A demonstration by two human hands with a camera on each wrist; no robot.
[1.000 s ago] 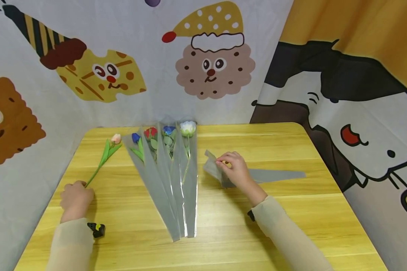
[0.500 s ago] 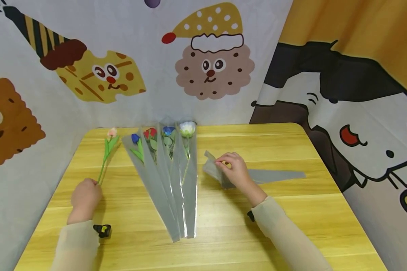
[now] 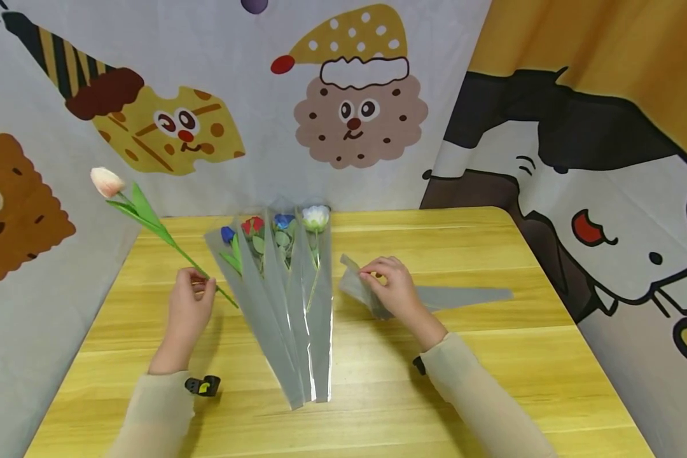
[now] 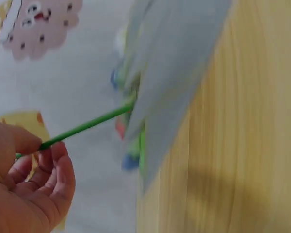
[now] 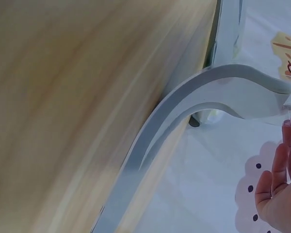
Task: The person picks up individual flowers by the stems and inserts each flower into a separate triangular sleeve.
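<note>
Raised at the left, a pale pink artificial tulip (image 3: 107, 183) leans with its bloom up and to the left. My left hand (image 3: 190, 302) pinches its green stem (image 4: 87, 125) between thumb and fingers, and the stem's lower end overlaps the wrapped flowers in the head view. On the right, my right hand (image 3: 394, 283) pinches the wide end of a grey translucent flower sleeve (image 3: 469, 296). That sleeve bends upward at the pinched end, its narrow tail pointing right along the table; the curve shows in the right wrist view, where the fingertips meet its edge.
Several wrapped flowers lie fanned mid-table in grey sleeves (image 3: 289, 356): a blue tulip (image 3: 228, 234), a red rose (image 3: 253, 225), a blue rose (image 3: 284, 221) and a white flower (image 3: 316, 218). A cartoon-printed cloth (image 3: 366, 184) hangs behind the wooden table (image 3: 378, 407).
My left hand has lifted the tulip off the table and moved right and farther forward, and the tulip has tilted bloom-left. The right hand keeps its hold on the sleeve, almost still.
</note>
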